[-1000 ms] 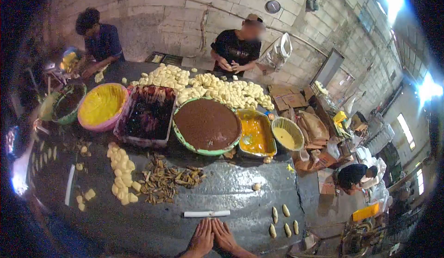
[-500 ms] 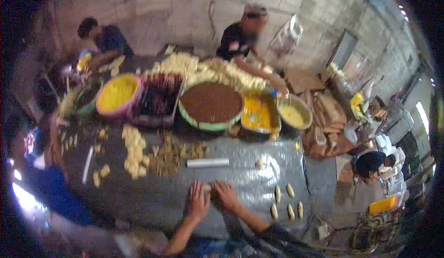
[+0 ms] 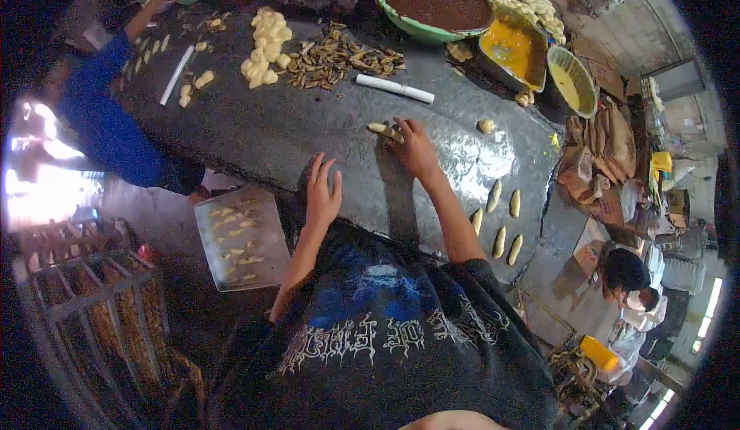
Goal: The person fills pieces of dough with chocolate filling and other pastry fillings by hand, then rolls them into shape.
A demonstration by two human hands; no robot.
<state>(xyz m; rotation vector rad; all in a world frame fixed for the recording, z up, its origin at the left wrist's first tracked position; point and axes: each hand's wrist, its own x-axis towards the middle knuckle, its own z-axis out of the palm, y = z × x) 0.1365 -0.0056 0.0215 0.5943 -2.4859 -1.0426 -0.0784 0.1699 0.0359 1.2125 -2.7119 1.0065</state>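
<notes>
One pale dough roll (image 3: 378, 129) is on the dark table (image 3: 270, 137), nearer me than the white rod (image 3: 395, 89), its near end gripped by the fingers of my right hand (image 3: 417, 151), while my left hand (image 3: 322, 196), fingers loosely spread, is by the table's edge
</notes>
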